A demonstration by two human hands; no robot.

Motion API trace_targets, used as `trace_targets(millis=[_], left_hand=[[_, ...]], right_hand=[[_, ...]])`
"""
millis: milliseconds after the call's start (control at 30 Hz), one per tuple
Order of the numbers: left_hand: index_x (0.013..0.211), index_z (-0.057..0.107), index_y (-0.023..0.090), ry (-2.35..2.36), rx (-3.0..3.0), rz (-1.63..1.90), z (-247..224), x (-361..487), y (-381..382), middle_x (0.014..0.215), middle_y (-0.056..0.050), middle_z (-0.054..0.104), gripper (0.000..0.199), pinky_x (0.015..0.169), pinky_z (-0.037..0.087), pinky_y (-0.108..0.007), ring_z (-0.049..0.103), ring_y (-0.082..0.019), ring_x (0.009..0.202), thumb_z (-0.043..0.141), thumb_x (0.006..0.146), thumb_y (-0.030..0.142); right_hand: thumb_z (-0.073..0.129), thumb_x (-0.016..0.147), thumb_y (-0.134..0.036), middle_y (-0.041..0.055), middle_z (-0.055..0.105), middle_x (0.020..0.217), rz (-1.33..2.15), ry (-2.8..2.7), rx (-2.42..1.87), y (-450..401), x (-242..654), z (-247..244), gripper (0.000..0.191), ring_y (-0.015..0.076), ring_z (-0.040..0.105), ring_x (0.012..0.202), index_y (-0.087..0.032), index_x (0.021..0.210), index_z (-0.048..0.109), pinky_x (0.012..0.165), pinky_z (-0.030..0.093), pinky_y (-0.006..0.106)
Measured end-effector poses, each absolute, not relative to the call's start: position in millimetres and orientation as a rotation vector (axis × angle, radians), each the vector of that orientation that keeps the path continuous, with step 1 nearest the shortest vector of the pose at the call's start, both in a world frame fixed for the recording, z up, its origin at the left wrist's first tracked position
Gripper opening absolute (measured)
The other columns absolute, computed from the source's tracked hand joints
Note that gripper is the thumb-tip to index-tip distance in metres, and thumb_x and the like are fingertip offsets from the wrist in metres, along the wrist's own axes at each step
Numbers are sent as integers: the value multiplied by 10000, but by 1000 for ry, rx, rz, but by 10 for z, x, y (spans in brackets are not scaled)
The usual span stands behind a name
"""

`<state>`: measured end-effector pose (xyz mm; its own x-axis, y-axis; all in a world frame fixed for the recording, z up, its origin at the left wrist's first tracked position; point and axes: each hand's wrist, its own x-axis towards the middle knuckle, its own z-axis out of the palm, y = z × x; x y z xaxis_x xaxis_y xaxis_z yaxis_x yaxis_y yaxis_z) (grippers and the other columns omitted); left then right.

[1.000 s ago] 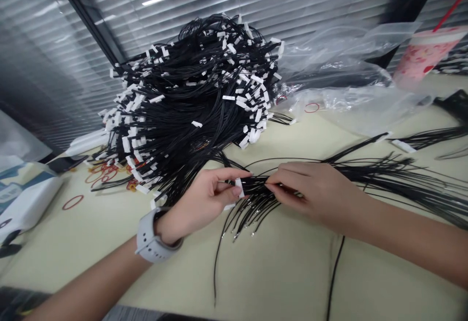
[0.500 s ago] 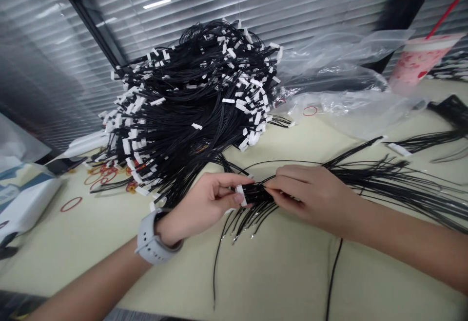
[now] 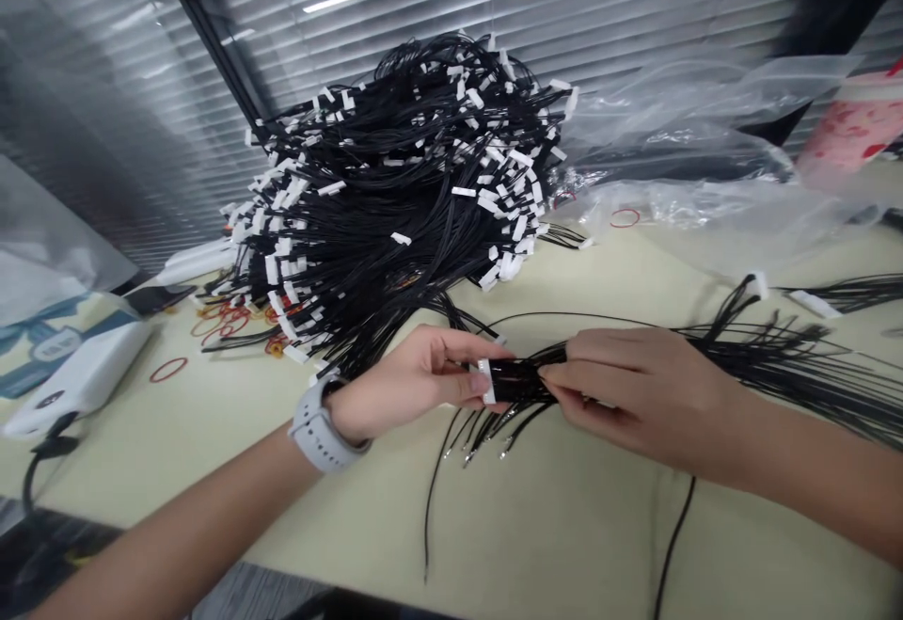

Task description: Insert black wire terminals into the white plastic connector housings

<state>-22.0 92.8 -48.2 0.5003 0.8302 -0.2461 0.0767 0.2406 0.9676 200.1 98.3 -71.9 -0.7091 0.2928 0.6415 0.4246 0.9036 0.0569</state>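
My left hand [image 3: 430,371], with a grey watch on its wrist, pinches a small white connector housing [image 3: 486,381] between thumb and fingers. Black wires [image 3: 518,381] run out of the connector's right side toward my right hand [image 3: 621,389]. The fingers of that hand are closed on black wire just right of the connector; which strand they pinch cannot be made out. Loose wire ends with small metal terminals [image 3: 467,456] fan out below the two hands. One longer strand [image 3: 427,516] hangs further down over the table. More of the wire bundle [image 3: 783,366] spreads out to the right, behind my right forearm.
A large heap of black cables with white connectors [image 3: 395,187] stands at the back. Clear plastic bags [image 3: 691,187] and a pink cup [image 3: 850,131] are at the back right. Red rubber bands [image 3: 169,370] and a white device [image 3: 88,380] lie left on the table [image 3: 339,526].
The whole view has shifted, so most things appear further right. Both hands stay at the connector and wires. The white connector now faces more squarely, with its wires showing more clearly between the hands.
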Motion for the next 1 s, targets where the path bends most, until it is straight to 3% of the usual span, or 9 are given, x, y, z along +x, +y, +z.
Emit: trace_targets(millis=[200, 600, 1000], left_hand=[[965, 680, 145, 908, 1277, 622, -477, -212, 917, 782, -33, 716, 227, 690, 535, -213, 682, -118, 698, 641, 749, 89], [959, 673, 131, 855, 1272, 642, -462, -184, 896, 758, -26, 720, 213, 685, 534, -212, 675, -112, 686, 621, 762, 66], [1017, 659, 132, 964, 1454, 712, -484, -144, 842, 775, -56, 719, 247, 671, 512, -247, 662, -146, 719, 607, 776, 108]], right_hand=[[468, 838, -120, -16, 479, 585, -230, -2392, -480, 963, 1973, -715, 157, 89, 405, 523, -159, 725, 570, 485, 311, 232], [511, 782, -117, -60, 448, 519, 457, -2304, -826, 885, 1926, -542, 156, 38, 365, 452, -174, 647, 562, 430, 280, 166], [522, 759, -131, -40, 514, 569, 272, -2235, -842, 866, 1894, -606, 108, 59, 430, 494, -184, 683, 579, 476, 329, 188]])
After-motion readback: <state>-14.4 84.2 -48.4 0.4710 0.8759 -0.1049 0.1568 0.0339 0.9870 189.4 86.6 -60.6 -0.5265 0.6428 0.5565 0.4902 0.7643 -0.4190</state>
